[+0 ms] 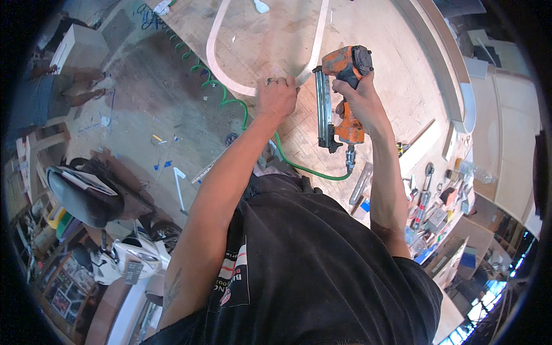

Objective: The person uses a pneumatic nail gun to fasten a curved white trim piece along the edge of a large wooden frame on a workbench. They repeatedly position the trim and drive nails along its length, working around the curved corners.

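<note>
Scuffed worktop [397, 69] runs through a cluttered workshop, tools [423, 207] heaped along its right side; a white motorbike [138, 256] stands lower left. On the worktop, the left hand [277, 100] grips a pale strip's [211, 52] curved end; the right hand [359, 98] holds an orange nail gun [352, 129], seemingly just clear of it.

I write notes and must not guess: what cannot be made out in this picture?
Head view:
Pale curved strip: far ends cut off by the upper edge.
Left hand: most fingertips hidden behind its knuckles.
Green hose: one stretch hidden behind the left forearm.
Orange nail gun in the right hand: magazine contents hidden by casing.
Small bench items, right: some too small to name.
</note>
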Action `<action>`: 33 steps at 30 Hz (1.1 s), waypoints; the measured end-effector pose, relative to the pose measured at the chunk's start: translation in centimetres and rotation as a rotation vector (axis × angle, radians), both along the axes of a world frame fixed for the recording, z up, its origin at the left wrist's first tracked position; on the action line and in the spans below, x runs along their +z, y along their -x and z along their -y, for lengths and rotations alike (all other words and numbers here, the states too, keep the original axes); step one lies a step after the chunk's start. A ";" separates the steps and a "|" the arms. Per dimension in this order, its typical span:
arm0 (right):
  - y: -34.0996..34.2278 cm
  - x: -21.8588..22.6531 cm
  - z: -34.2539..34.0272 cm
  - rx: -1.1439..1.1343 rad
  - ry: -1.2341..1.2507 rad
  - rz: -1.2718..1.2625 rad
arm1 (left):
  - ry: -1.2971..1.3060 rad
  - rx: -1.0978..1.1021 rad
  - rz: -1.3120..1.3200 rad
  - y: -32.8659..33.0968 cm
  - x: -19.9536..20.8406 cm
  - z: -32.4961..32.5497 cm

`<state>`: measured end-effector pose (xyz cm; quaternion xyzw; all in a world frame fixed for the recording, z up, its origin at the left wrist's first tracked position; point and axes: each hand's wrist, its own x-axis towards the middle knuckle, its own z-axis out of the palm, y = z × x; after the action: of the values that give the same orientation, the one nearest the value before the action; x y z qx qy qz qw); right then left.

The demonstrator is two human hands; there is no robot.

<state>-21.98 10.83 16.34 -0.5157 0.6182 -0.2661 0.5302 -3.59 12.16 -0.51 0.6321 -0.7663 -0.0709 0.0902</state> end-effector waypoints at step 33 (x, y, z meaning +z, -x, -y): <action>-2.0 -0.7 -1.0 0.044 0.097 -0.139 | -0.061 -0.020 -0.070 0.2 0.0 0.6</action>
<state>-20.01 11.79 15.68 -0.5716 0.6285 -0.2476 0.4659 -3.76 11.60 -0.52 0.6239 -0.7666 -0.1172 0.0966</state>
